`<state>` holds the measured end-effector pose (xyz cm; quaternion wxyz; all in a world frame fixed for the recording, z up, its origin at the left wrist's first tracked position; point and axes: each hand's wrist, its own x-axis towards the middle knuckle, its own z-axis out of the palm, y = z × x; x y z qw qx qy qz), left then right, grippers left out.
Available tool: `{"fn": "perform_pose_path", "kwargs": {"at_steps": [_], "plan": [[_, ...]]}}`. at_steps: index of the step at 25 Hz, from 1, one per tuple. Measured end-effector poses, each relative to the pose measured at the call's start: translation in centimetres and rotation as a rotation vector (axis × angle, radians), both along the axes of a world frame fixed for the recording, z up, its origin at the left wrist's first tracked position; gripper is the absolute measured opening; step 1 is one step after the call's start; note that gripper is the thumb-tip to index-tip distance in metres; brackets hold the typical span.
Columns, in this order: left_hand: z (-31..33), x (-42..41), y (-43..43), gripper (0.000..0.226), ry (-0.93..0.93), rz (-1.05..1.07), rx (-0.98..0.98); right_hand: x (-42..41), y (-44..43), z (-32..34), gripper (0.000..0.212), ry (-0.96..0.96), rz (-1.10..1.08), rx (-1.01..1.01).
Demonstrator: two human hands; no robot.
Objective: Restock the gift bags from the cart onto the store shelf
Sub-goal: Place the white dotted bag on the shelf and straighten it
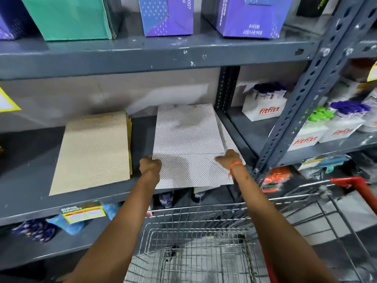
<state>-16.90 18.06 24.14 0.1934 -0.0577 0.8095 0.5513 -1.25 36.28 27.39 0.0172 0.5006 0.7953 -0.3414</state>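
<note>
Left hand [150,164] and right hand [228,159] grip the white gift bag [187,139] by its near corners; its length points into the shelf [30,160].

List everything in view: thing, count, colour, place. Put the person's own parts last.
white dotted gift bags: a flat stack, count unclear, white with dark dots, middle shelf, near edge overhanging it
beige gift bags: a flat stack, beige with yellow edges showing, middle shelf, left of the white stack
shelf: grey metal rack with several levels
boxes: four in part view, three purple-blue and one green, top shelf
Fitfizz packs: at least three, white with red lettering, shelf to the right
shopping cart: one, wire with red handle, below the arms
left hand: gripping the white stack's left edge
right hand: gripping its right edge, orange thread on wrist
</note>
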Motion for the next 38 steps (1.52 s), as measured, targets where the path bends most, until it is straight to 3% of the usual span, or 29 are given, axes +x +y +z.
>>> {"fn": "perform_pose_path", "kwargs": {"at_steps": [6,10,16,19,22,24,27,29,32,35,38], "plan": [[1.7,1.7,3.5,0.037,-0.111,-0.03,0.089,1.0,3.2,1.9,0.047,0.141,-0.037,-0.012],[0.9,1.7,2.6,0.026,-0.093,-0.155,0.15,1.9,4.1,1.0,0.043,0.08,0.02,0.095],[0.6,3.7,3.0,0.061,-0.108,-0.319,0.277,2.0,4.0,-0.6,0.038,0.024,-0.017,0.236],[0.8,3.4,2.5,0.101,-0.105,-0.479,0.182,2.2,4.1,-0.6,0.041,0.025,-0.041,0.279],[1.1,3.2,0.7,0.139,0.05,-0.774,-0.11,3.5,3.8,0.2,0.061,0.078,0.098,0.148],[1.5,3.4,0.0,0.133,0.128,-0.954,-0.239,4.9,4.0,0.8,0.072,0.11,0.276,-0.046],[1.1,4.0,-0.4,0.142,0.209,-1.056,-0.377,6.2,5.0,0.6,0.121,-0.153,0.5,-0.076],[0.8,3.9,-0.2,0.151,0.271,-1.066,-0.451,6.0,5.2,0.4,0.137,-0.299,0.542,0.013],[1.0,2.9,0.2,0.143,0.362,-0.985,-0.448,4.9,5.4,0.4,0.118,-0.32,0.504,0.206],[1.7,2.3,0.6,0.122,0.423,-0.918,-0.509,3.5,6.3,1.0,0.079,-0.316,0.471,0.266],[1.7,2.1,1.2,0.109,0.45,-0.905,-0.543,2.7,6.1,1.6,0.061,-0.384,0.479,0.312]]}}
